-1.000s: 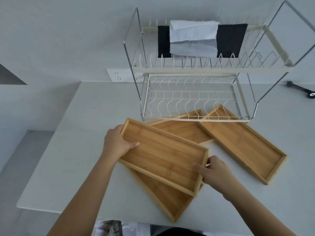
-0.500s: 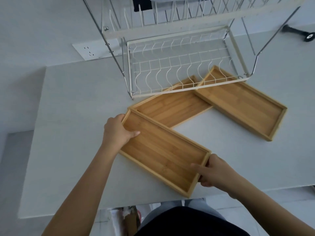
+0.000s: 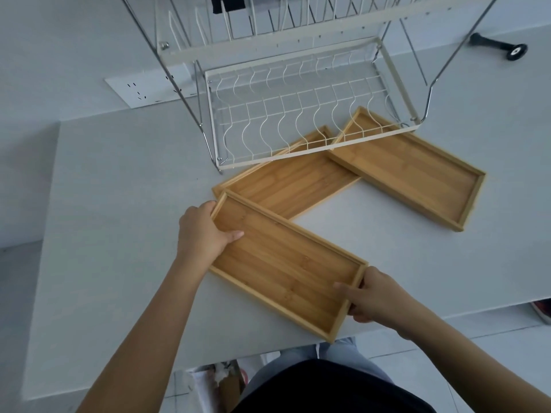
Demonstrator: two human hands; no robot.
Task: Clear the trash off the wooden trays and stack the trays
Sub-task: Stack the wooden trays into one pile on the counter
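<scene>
Nearest the person, at 6 o'clock, the near tray [image 3: 286,266] lies flat at the table [image 3: 119,204] edge, its lower corner at or just past the lip. The left hand [image 3: 205,234] clasps the short end at 10 o'clock, thumb inside on the floor of the tray. The right hand [image 3: 372,296] clasps the opposite short end at 4 o'clock, thumb likewise inside. No trash shows on any tray.

Beyond, toward 12 o'clock, the middle tray [image 3: 292,186] lies at an angle, its near corner touching or tucked under the near tray; which, I cannot tell. At 2 o'clock the far tray [image 3: 417,177] lies with its far end under the wire dish rack [image 3: 298,114].

Judgement: clearing looks done; stacking remains. Risks: the near tray tips off the edge if released; a tray drawn out carelessly catches the rack's lower frame; skewed nesting leaves the stack rocking.
</scene>
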